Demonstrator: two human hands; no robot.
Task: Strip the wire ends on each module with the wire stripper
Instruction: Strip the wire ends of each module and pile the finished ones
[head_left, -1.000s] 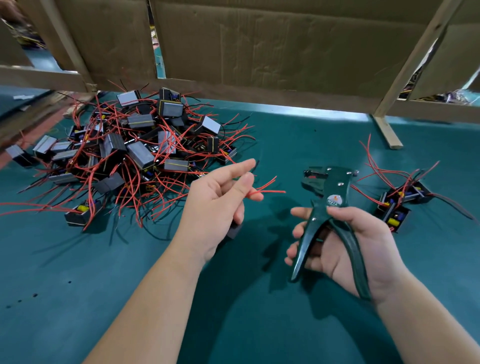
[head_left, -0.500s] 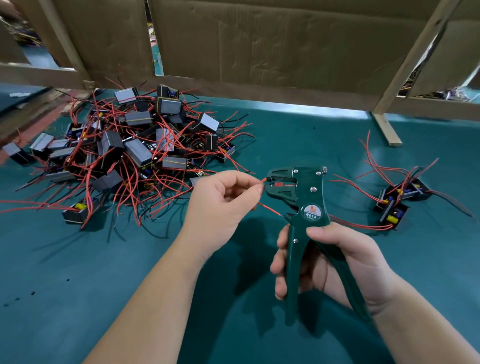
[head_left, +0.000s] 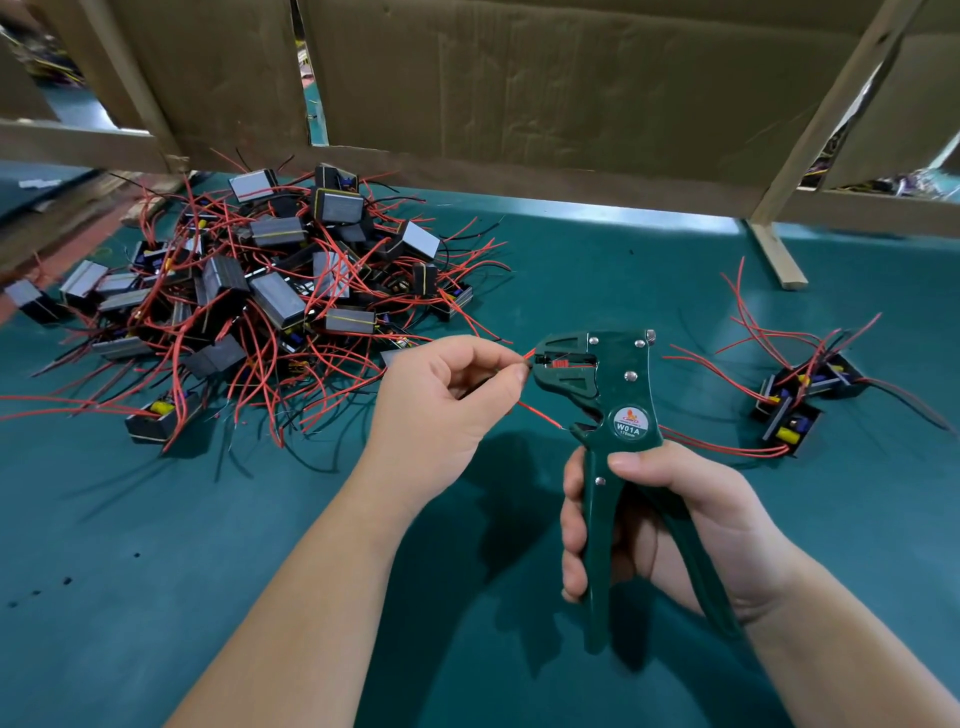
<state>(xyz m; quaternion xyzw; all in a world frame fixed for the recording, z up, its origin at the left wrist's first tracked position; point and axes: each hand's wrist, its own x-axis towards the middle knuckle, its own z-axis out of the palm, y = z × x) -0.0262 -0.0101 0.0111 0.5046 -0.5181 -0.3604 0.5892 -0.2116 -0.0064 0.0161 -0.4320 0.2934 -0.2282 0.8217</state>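
Red wire (head_left: 528, 355) now enters wire stripper (head_left: 623, 395), module pile (head_left: 270, 291) behind.

Left hand (head_left: 441, 408), fingers pinched at tips, right hand (head_left: 680, 519), fingers curled in grip

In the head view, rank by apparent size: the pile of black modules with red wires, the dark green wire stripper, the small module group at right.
1. Pile of black modules with red wires
2. Dark green wire stripper, though nearer the camera
3. Small module group at right, wires aside
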